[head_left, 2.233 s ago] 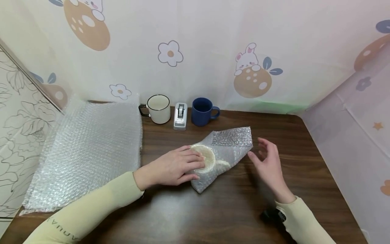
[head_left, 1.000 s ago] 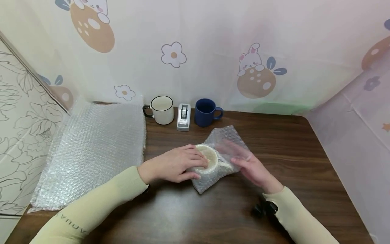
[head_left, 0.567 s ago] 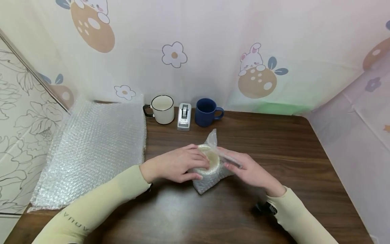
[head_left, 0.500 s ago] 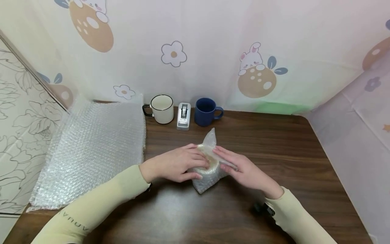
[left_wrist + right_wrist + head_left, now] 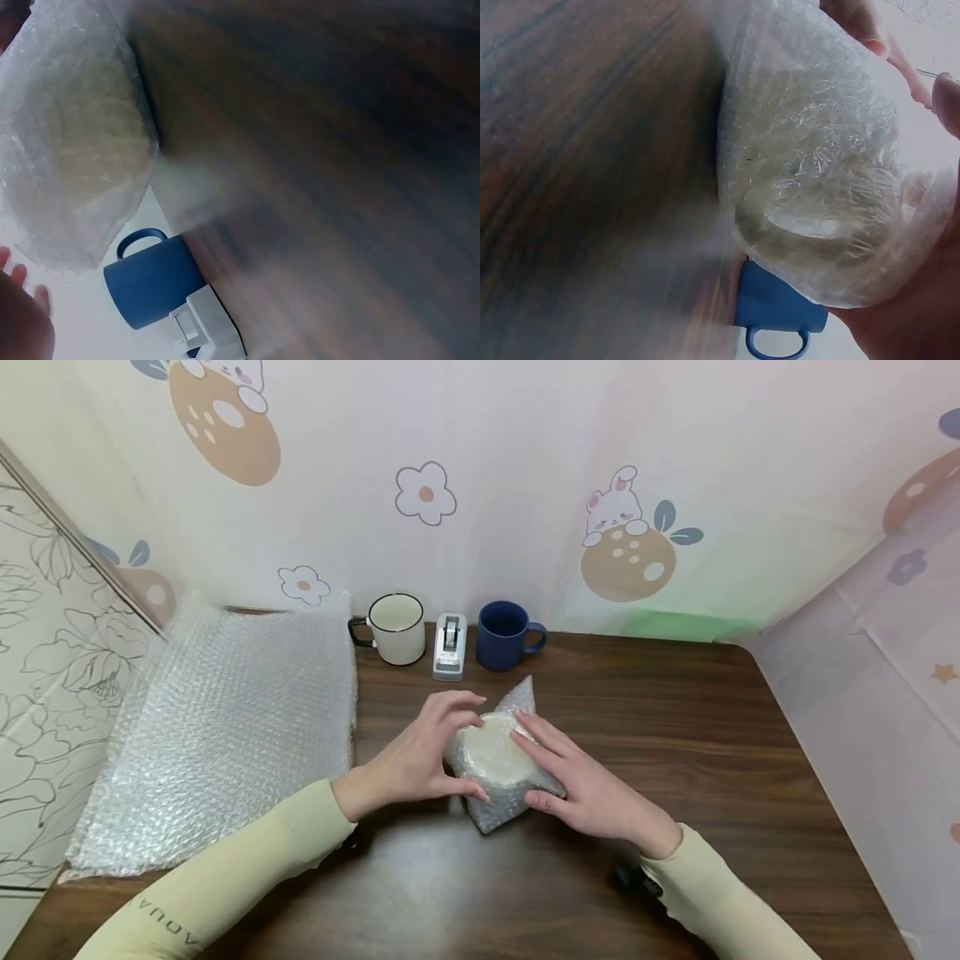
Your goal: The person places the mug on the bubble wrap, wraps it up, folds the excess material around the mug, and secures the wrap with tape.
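Observation:
A pale mug in bubble wrap (image 5: 497,750) stands mid-table, its round top covered by the film and a pointed corner of wrap sticking up behind. My right hand (image 5: 588,785) lies over its right side, fairly straight fingers pressing the folded wrap onto the top, thumb low at the near side. My left hand (image 5: 416,752) is around the left side in a wide C, thumb toward the front and fingertips near the far rim. In the right wrist view the wrapped mug (image 5: 817,165) shows a curved shape through the film. The left wrist view has the wrap (image 5: 82,135) close up.
Behind stand a white mug with a black rim (image 5: 397,631), a white tape dispenser (image 5: 450,647) and a blue mug (image 5: 501,639). A large bubble wrap sheet (image 5: 232,735) covers the left of the brown table (image 5: 712,735). A printed curtain (image 5: 510,427) hangs behind.
My right hand has folded the loose right end of the wrap leftward over the mug. My left hand has lifted its fingers off the mug's top and drawn back to its left side.

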The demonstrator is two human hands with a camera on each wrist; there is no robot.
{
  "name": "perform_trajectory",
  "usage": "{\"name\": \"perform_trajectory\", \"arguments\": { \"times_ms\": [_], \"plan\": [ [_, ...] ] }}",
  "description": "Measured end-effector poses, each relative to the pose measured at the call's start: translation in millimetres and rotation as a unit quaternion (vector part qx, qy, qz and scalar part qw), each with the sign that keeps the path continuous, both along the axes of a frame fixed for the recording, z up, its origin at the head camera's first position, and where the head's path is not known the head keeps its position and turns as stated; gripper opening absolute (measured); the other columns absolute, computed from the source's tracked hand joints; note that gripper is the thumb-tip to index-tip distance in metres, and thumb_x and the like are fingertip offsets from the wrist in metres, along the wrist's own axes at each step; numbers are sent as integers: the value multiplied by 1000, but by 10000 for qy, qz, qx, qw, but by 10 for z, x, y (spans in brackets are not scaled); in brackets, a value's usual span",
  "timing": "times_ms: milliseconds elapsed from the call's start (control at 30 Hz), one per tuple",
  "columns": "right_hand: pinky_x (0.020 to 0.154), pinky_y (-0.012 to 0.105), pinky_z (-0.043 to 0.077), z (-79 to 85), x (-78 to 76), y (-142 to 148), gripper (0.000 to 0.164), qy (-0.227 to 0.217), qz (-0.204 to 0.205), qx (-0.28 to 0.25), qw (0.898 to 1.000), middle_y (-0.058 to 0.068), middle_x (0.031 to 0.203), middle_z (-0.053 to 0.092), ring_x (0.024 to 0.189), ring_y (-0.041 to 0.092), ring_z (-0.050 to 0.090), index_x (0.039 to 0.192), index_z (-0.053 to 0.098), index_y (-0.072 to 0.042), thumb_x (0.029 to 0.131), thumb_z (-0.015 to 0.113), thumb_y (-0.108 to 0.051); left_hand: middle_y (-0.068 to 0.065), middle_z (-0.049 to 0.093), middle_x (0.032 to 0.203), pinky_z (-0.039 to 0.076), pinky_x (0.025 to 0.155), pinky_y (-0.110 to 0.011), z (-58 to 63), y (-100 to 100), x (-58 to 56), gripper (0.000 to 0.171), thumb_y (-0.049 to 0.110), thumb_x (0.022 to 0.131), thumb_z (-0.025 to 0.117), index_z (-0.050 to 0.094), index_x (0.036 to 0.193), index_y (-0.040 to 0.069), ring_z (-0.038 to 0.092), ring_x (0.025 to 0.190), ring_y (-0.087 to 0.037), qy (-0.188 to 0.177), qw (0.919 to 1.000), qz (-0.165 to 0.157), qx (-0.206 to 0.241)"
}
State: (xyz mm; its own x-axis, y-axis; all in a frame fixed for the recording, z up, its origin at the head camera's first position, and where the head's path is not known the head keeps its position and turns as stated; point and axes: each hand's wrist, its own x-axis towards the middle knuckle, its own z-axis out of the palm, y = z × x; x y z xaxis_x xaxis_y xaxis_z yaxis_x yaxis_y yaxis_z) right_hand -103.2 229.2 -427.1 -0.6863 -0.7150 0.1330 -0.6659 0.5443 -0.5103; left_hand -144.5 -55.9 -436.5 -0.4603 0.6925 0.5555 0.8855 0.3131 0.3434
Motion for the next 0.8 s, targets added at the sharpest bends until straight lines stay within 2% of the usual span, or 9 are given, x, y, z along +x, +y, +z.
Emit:
{"name": "perform_trajectory", "arguments": {
  "times_ms": [67, 133, 200, 267, 367, 467, 633, 700, 800],
  "plan": [
    [113, 55, 29, 2, 2, -7, 74, 49, -1, 5, 10000, 2, 167, 6, 151, 28, 8, 159, 24, -18, 99, 61, -38, -13, 45, 147, 29, 114, -47, 16, -4, -2, 69, 49, 82, 79, 54, 132, 9, 39, 137, -29, 376, 9980, -325, -392],
    [113, 55, 28, 8, 3, -13, 73, 74, -18, 17, 10000, 2, 167, 7, 152, 27, 8, 159, 24, -18, 99, 61, -39, -10, 46, 150, 23, 117, -50, 41, -1, 6, 59, 45, 91, 71, 56, 136, 10, 39, 140, -25, 708, 9921, -636, -821],
    [113, 54, 28, 10, 6, -18, 73, 68, -43, 2, 10000, 2, 167, 8, 152, 26, 8, 159, 26, -19, 99, 61, -39, -6, 47, 150, 20, 118, -50, 56, -1, 21, 53, 42, 96, 65, 57, 139, 11, 41, 140, -21, 915, 9857, -809, -1161],
    [114, 54, 27, 11, 12, -18, 73, -13, -80, -81, 9999, 1, 167, 8, 151, 25, 9, 159, 25, -18, 99, 62, -39, -5, 49, 149, 22, 118, -48, 65, 0, 37, 51, 41, 98, 62, 58, 138, 10, 44, 138, -18, 1017, 9818, -846, -1360],
    [114, 53, 27, 29, 26, 4, 78, -196, -292, -362, 9987, 0, 166, 13, 150, 23, 15, 159, 22, -19, 97, 66, -36, -5, 54, 144, 26, 116, -48, 71, 1, 51, 48, 39, 99, 61, 59, 136, 9, 45, 136, -16, 932, 9802, -859, -1523],
    [114, 51, 29, 73, 11, 55, 76, -140, -293, -679, 9972, 2, 163, 25, 148, 23, 23, 157, 29, -17, 95, 69, -29, -3, 57, 140, 26, 116, -48, 96, 15, 42, 45, 38, 101, 58, 61, 134, 10, 46, 135, -14, 658, 9782, -914, -1744],
    [114, 40, 31, 141, -87, 130, 46, 445, 368, -659, 9962, 6, 150, 48, 143, 26, 35, 139, 59, -12, 95, 69, -21, -1, 57, 141, 17, 119, -45, 181, 38, -28, 43, 40, 102, 54, 60, 135, 12, 44, 136, -12, 161, 9704, -1082, -2154],
    [115, 38, 30, 153, -124, 138, 43, 544, 542, -559, 9955, 5, 147, 51, 142, 25, 37, 136, 62, -12, 95, 69, -24, 0, 56, 141, 15, 120, -44, 217, 39, -70, 42, 39, 102, 55, 60, 136, 13, 43, 137, -12, 0, 9661, -1201, -2286],
    [117, 41, 27, 168, -168, 115, 44, 650, 629, -426, 9950, 1, 141, 57, 141, 24, 38, 133, 64, -13, 94, 71, -31, 2, 55, 142, 15, 120, -46, 297, 39, -137, 43, 37, 101, 57, 59, 138, 14, 40, 139, -12, -214, 9575, -1388, -2520]
  ]
}}
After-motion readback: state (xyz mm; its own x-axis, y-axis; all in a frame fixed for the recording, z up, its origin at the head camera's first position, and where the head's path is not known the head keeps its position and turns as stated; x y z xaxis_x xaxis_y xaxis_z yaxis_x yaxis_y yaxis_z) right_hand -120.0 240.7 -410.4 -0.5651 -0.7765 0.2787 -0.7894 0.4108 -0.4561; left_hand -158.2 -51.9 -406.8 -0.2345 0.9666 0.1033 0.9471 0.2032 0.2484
